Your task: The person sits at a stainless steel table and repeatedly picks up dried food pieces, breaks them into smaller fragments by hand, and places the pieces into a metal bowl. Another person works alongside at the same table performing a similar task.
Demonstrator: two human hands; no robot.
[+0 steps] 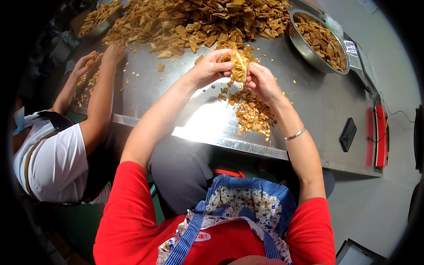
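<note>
Between my two hands is a wrinkled, yellow-brown dried piece (239, 66), held up over the metal table. My left hand (211, 68) pinches its left side with thumb and fingers. On the other side, the fingertips of my right hand (263, 82) grip its lower right edge. Below my hands lies a loose heap of small brown bits and pale seeds (254, 114). A large pile of similar dried pieces (221, 20) spreads over the far side of the table, just beyond my hands.
At the far right a steel bowl (304, 44) holds more dried pieces. A black phone (348, 134) lies near the table's right end, by a red object (380, 134). On my left a co-worker's hands (114, 53) handle pieces. The metal table's front edge (229, 142) runs before me.
</note>
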